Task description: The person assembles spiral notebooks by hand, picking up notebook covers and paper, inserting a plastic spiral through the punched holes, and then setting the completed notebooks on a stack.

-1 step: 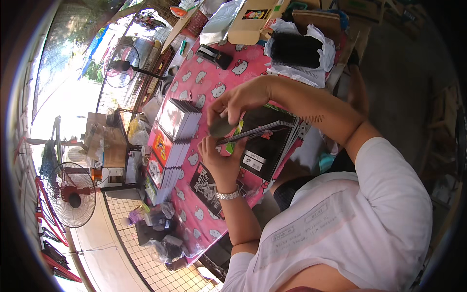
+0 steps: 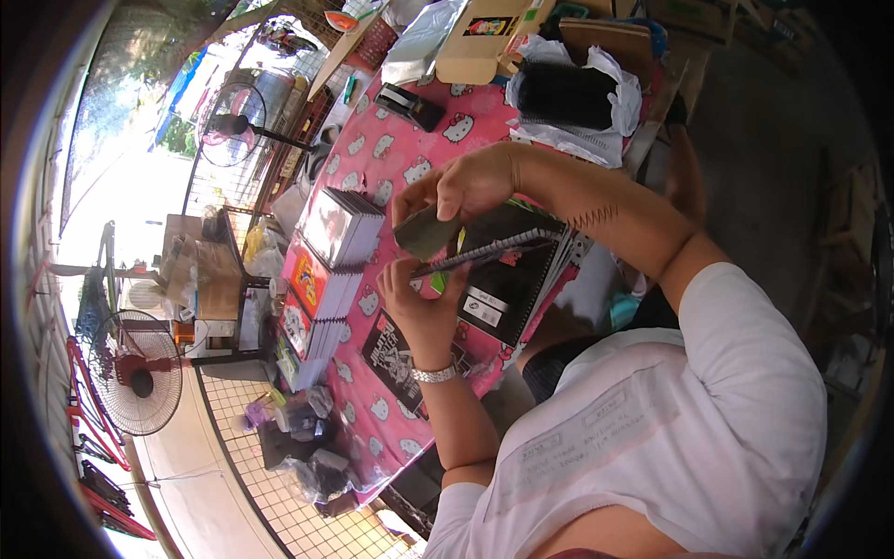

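Observation:
My left hand (image 2: 414, 296), with a metal watch on its wrist, grips the near-left end of a spiral-bound notebook (image 2: 494, 250) held up on edge, its dark coil along the top. The loose coil end (image 2: 596, 217) sticks out past the far end of the binding, in front of my right forearm. Just above the notebook's left end, my right hand (image 2: 468, 184) pinches a flat olive-grey piece (image 2: 426, 235); its material is unclear. Beneath lies a pile of black-covered spiral notebooks (image 2: 517, 293) with a white label on top.
Stacks of spiral notebooks (image 2: 346, 231) stand to the left on the pink patterned tablecloth (image 2: 377, 433). A dark printed cover (image 2: 391, 359) lies near my left wrist. Farther off are a black desk device (image 2: 410, 105), a paper-lined box of black items (image 2: 566, 96) and an opened cardboard box (image 2: 466, 61).
The olive-grey piece in my right hand has turned and shows more of its flat face. The loose coil end has shifted slightly; my left hand stays on the notebook.

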Action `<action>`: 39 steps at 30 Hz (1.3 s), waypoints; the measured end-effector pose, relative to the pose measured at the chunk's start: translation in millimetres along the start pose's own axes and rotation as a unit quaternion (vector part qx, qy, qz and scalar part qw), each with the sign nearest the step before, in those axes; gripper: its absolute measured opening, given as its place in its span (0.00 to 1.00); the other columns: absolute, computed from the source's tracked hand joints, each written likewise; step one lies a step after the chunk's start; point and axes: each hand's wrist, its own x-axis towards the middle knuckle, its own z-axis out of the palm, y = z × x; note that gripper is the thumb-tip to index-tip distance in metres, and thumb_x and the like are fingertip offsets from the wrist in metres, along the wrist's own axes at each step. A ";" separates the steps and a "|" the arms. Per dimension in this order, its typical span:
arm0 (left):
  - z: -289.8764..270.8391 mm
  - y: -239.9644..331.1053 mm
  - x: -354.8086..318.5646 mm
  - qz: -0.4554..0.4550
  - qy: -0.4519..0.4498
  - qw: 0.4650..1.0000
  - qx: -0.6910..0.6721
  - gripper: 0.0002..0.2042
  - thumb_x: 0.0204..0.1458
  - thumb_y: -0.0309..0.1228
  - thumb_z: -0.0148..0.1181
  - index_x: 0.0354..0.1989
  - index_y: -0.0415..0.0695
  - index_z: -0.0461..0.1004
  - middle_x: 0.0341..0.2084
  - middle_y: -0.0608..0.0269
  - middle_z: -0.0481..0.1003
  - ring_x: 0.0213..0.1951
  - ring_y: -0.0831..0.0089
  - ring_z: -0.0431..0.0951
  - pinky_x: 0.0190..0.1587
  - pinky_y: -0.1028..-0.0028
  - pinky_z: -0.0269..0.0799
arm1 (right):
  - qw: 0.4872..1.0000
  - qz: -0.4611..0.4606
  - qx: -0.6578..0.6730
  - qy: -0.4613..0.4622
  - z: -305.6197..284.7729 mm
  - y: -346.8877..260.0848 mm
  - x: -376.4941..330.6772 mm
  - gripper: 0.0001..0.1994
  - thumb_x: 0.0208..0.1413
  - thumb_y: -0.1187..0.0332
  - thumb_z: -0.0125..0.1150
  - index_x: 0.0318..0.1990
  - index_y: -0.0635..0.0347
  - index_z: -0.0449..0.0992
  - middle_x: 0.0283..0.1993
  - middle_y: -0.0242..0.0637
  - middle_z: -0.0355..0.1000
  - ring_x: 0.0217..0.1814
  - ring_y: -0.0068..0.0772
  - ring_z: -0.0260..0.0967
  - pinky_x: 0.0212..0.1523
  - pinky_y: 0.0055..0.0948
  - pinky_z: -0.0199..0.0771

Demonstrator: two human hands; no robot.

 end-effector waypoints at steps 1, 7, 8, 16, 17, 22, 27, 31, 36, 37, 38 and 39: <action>0.1 -1.6 -0.9 -0.016 -0.008 1.000 -0.024 0.23 0.37 0.37 0.77 0.35 0.39 0.71 0.33 0.56 0.73 0.38 0.55 0.72 0.43 0.60 0.67 | 1.000 0.000 0.002 0.002 -4.9 0.9 0.2 0.24 0.47 0.67 0.62 0.55 0.62 0.71 0.50 0.36 0.71 0.50 0.27 0.69 0.52 0.28 0.69; -6.2 -29.3 -2.5 -0.069 -0.021 0.995 -0.062 0.15 0.44 0.30 0.73 0.36 0.38 0.74 0.33 0.55 0.76 0.38 0.57 0.75 0.42 0.64 0.70 | 0.994 0.044 -0.046 0.084 -7.9 1.2 4.5 0.24 0.47 0.67 0.61 0.55 0.60 0.70 0.46 0.32 0.71 0.45 0.22 0.70 0.46 0.24 0.72; -3.6 -33.8 -5.7 -0.102 -0.024 0.990 -0.097 0.14 0.45 0.29 0.72 0.36 0.38 0.74 0.31 0.56 0.75 0.34 0.60 0.77 0.37 0.67 0.71 | 0.980 0.096 -0.147 0.096 -10.4 -2.6 3.8 0.23 0.49 0.65 0.60 0.55 0.59 0.70 0.45 0.32 0.71 0.45 0.21 0.70 0.45 0.23 0.71; -0.1 -30.9 -7.9 -0.108 0.010 0.992 -0.064 0.14 0.48 0.31 0.72 0.35 0.38 0.73 0.26 0.64 0.73 0.26 0.74 0.72 0.28 0.75 0.67 | 0.545 0.099 -0.679 0.481 -93.2 32.7 -47.1 0.24 0.45 0.57 0.70 0.49 0.56 0.77 0.46 0.48 0.74 0.50 0.45 0.73 0.52 0.38 0.71; 1.3 -24.9 -4.4 -0.091 0.006 0.995 -0.034 0.14 0.46 0.30 0.73 0.35 0.38 0.74 0.28 0.60 0.74 0.26 0.68 0.74 0.28 0.71 0.69 | 0.534 0.132 -0.689 0.471 -118.1 55.4 -74.1 0.25 0.49 0.49 0.65 0.47 0.58 0.78 0.48 0.50 0.75 0.51 0.46 0.74 0.52 0.40 0.71; 7.2 -25.4 -9.3 -0.060 0.001 0.994 -0.089 0.14 0.46 0.26 0.73 0.36 0.37 0.73 0.27 0.61 0.73 0.26 0.71 0.73 0.26 0.75 0.67 | 0.746 0.093 -0.552 0.359 -154.6 33.6 -123.2 0.28 0.61 0.41 0.49 0.45 0.56 0.81 0.56 0.49 0.73 0.57 0.43 0.71 0.57 0.41 0.68; 6.7 -25.5 -22.2 -0.176 -0.008 0.967 -0.182 0.11 0.47 0.22 0.71 0.35 0.37 0.73 0.25 0.64 0.74 0.25 0.79 0.73 0.27 0.80 0.66 | 0.846 0.089 -0.494 0.181 12.0 -61.6 -61.2 0.20 0.66 0.52 0.50 0.44 0.58 0.80 0.43 0.39 0.79 0.47 0.39 0.74 0.56 0.38 0.68; 4.7 -19.4 -20.6 -0.175 0.026 0.965 -0.196 0.09 0.49 0.22 0.70 0.35 0.38 0.73 0.23 0.67 0.75 0.25 0.84 0.72 0.28 0.81 0.67 | 0.571 0.332 -0.748 0.065 69.5 -40.6 -15.9 0.17 0.63 0.55 0.54 0.40 0.61 0.79 0.38 0.42 0.78 0.43 0.46 0.76 0.51 0.41 0.71; 12.4 -12.0 -23.6 -0.178 0.049 0.954 -0.235 0.09 0.51 0.25 0.70 0.30 0.39 0.72 0.20 0.74 0.72 0.20 0.88 0.65 0.23 0.83 0.60 | 0.463 0.079 -0.870 0.152 61.9 -15.1 -30.2 0.14 0.53 0.58 0.65 0.33 0.61 0.75 0.32 0.41 0.76 0.40 0.46 0.77 0.46 0.43 0.72; 12.6 -13.1 -25.1 -0.191 0.048 0.953 -0.230 0.09 0.50 0.24 0.70 0.31 0.38 0.72 0.21 0.72 0.73 0.23 0.87 0.68 0.26 0.82 0.64 | 0.484 0.054 -0.854 0.182 59.4 -11.4 -28.5 0.14 0.53 0.58 0.65 0.34 0.61 0.75 0.32 0.40 0.76 0.39 0.45 0.77 0.46 0.43 0.72; 12.2 -13.6 -26.0 -0.204 0.048 0.952 -0.225 0.10 0.49 0.22 0.71 0.32 0.38 0.73 0.22 0.70 0.74 0.26 0.86 0.70 0.29 0.82 0.67 | 0.485 0.051 -0.854 0.182 56.6 -6.4 -23.1 0.14 0.53 0.58 0.65 0.34 0.61 0.75 0.32 0.40 0.76 0.39 0.45 0.77 0.46 0.43 0.72; 11.3 -14.0 -26.7 -0.204 0.047 0.952 -0.222 0.10 0.49 0.22 0.71 0.32 0.38 0.73 0.22 0.70 0.74 0.26 0.86 0.70 0.29 0.82 0.67 | 0.510 0.095 -0.837 0.176 57.6 -1.9 -12.8 0.14 0.55 0.57 0.64 0.35 0.61 0.76 0.36 0.43 0.76 0.42 0.47 0.77 0.46 0.44 0.73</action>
